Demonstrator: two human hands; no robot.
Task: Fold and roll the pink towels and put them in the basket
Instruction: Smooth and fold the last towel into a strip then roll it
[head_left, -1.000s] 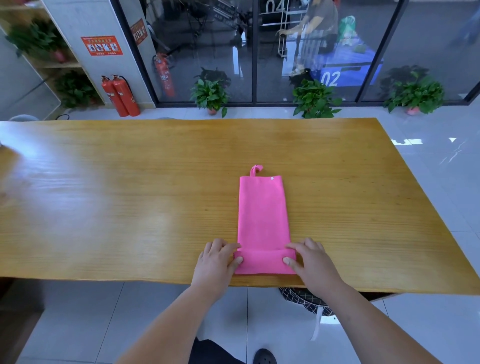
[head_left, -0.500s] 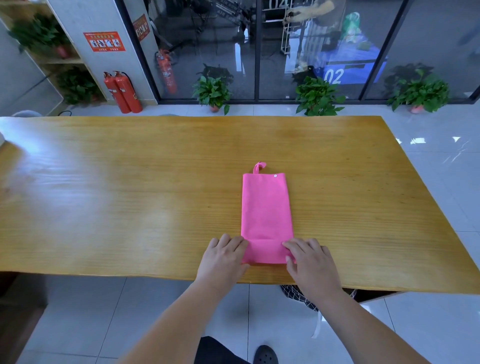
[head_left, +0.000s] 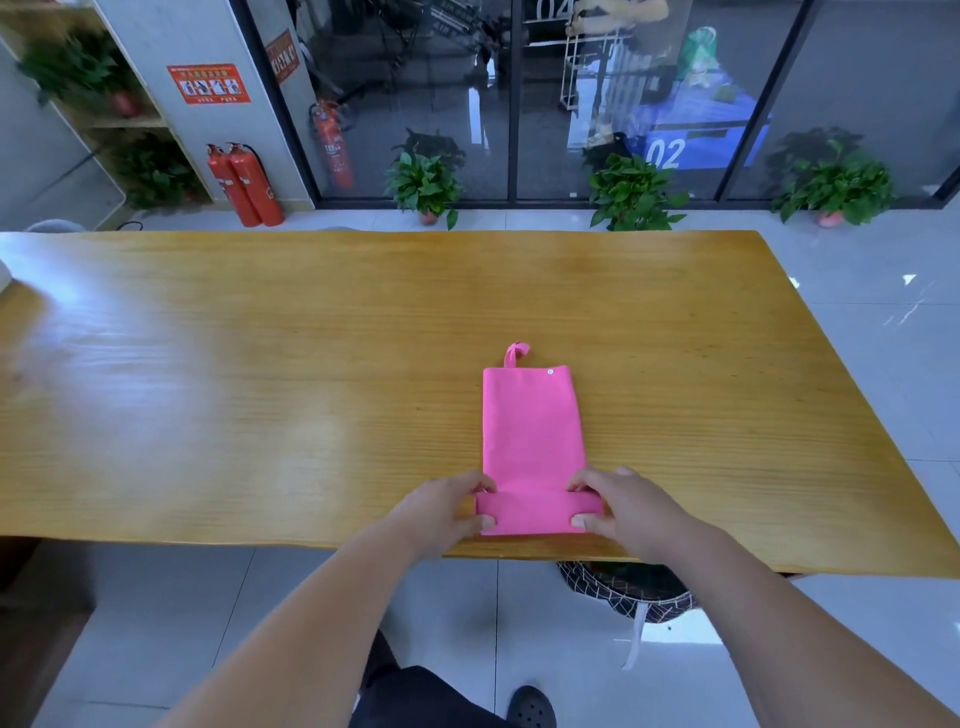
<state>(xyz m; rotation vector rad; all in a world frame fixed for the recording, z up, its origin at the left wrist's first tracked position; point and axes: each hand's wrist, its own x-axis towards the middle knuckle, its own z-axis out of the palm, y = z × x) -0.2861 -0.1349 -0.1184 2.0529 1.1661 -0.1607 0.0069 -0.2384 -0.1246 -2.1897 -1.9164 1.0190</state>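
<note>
Pink and folded into a narrow strip, the towel (head_left: 527, 431) lies on the wooden surface (head_left: 260, 389), its long axis running straight away from the person, with the loop (head_left: 516, 353) at the far end and a short roll started at the near edge. Left hand (head_left: 441, 512) and right hand (head_left: 623, 506) pinch the roll's two ends, fingers curled over, thumbs behind. Both are equally near, so the roll looks set to travel forward.

On the wooden tabletop (head_left: 260, 389) a folded pink towel (head_left: 530, 431) lies lengthwise, its near end turned into a roll that the left hand (head_left: 441, 512) and right hand (head_left: 631, 506) pinch at either end, above a dark basket (head_left: 623, 587) below the table edge.
</note>
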